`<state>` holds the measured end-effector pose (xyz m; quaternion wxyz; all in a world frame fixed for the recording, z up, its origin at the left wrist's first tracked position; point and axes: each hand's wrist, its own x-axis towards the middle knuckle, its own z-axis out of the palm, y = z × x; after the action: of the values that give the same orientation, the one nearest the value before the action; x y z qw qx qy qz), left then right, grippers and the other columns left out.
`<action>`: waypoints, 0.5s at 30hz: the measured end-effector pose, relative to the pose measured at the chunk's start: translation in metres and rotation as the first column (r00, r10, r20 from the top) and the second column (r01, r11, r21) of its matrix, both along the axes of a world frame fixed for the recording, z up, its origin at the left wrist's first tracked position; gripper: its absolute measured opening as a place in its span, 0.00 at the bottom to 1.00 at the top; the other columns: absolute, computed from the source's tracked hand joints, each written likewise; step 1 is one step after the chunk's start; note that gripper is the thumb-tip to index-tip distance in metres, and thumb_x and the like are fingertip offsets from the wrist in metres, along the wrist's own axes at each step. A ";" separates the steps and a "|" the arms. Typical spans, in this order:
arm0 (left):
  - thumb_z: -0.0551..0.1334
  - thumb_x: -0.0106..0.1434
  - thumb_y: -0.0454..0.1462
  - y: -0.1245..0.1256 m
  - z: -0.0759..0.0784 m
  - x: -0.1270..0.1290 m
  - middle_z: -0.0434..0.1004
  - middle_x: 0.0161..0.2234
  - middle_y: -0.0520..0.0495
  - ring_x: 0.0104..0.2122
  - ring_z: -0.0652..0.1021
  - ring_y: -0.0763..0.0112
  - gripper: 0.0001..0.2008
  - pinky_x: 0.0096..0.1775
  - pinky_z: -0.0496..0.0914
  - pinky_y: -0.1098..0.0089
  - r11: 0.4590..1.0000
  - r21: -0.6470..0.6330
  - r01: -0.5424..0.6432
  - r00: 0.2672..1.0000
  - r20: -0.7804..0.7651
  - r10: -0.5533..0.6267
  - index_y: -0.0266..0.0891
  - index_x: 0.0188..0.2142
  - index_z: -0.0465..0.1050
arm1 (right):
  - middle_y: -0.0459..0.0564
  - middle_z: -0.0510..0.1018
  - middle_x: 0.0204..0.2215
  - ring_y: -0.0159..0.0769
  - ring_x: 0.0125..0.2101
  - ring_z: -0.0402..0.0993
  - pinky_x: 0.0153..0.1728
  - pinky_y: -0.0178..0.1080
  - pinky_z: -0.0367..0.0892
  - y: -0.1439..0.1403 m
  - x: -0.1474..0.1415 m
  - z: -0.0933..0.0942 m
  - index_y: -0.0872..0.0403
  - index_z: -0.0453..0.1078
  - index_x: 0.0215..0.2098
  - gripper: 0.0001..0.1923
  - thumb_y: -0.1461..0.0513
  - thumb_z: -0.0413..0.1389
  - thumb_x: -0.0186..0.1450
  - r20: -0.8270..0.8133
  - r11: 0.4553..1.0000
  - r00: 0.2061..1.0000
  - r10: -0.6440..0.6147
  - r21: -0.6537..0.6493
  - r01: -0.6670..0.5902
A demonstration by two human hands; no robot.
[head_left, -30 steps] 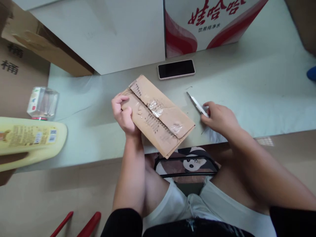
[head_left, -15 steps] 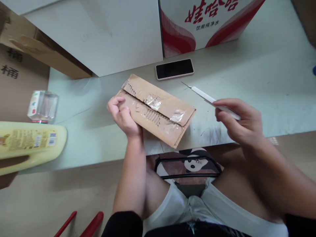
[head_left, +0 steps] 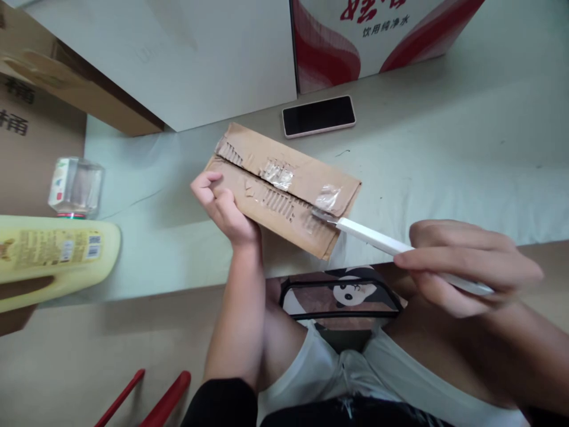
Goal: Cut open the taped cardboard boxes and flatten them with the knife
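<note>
Fingers press knife into box.

The knife's rear end is hidden inside the right hand, which is blurred. The yellow bottle is cut off by the left edge. The red-and-white box at the far side loses its top, with the lettering clipped. The left hand's fingertips curl out of sight behind the cardboard package.

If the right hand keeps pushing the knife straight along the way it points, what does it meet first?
The right hand holds a white knife aimed up and left. Its blade tip already sits at the taped seam of the cardboard parcel, so that tape comes first. Further along lies the left hand, though depth is unclear.
</note>
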<state>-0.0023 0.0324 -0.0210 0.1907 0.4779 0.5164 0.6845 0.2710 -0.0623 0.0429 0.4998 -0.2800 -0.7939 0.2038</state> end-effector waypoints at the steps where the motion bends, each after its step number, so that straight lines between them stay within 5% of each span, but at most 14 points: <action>1: 0.56 0.66 0.46 0.000 0.000 0.000 0.66 0.41 0.46 0.47 0.71 0.54 0.08 0.51 0.65 0.52 1.000 0.002 0.004 1.000 0.001 -0.004 0.48 0.40 0.62 | 0.44 0.66 0.23 0.27 0.20 0.62 0.18 0.34 0.59 0.000 0.000 0.000 0.58 0.75 0.38 0.17 0.78 0.53 0.56 0.002 1.000 1.000 -0.015 0.008 0.015; 10: 0.55 0.65 0.48 0.000 0.002 0.000 0.64 0.39 0.45 0.44 0.71 0.57 0.10 0.49 0.66 0.54 0.999 -0.014 -0.028 0.999 -0.018 0.028 0.46 0.38 0.60 | 0.40 0.62 0.19 0.28 0.16 0.58 0.17 0.36 0.54 -0.007 -0.003 0.009 0.53 0.75 0.46 0.25 0.78 0.52 0.57 0.085 0.993 0.990 -0.116 -0.021 0.119; 15: 0.54 0.61 0.42 0.000 0.002 0.001 0.63 0.39 0.46 0.43 0.69 0.61 0.08 0.49 0.65 0.57 0.999 0.003 -0.034 0.999 -0.008 0.034 0.44 0.39 0.60 | 0.40 0.67 0.16 0.29 0.14 0.65 0.14 0.34 0.58 -0.009 -0.007 0.014 0.49 0.77 0.49 0.27 0.76 0.53 0.57 0.075 0.987 0.985 -0.154 -0.032 0.156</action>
<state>-0.0012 0.0329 -0.0185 0.1761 0.4720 0.5242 0.6866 0.2642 -0.0715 0.0574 0.4798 -0.3574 -0.7833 0.1690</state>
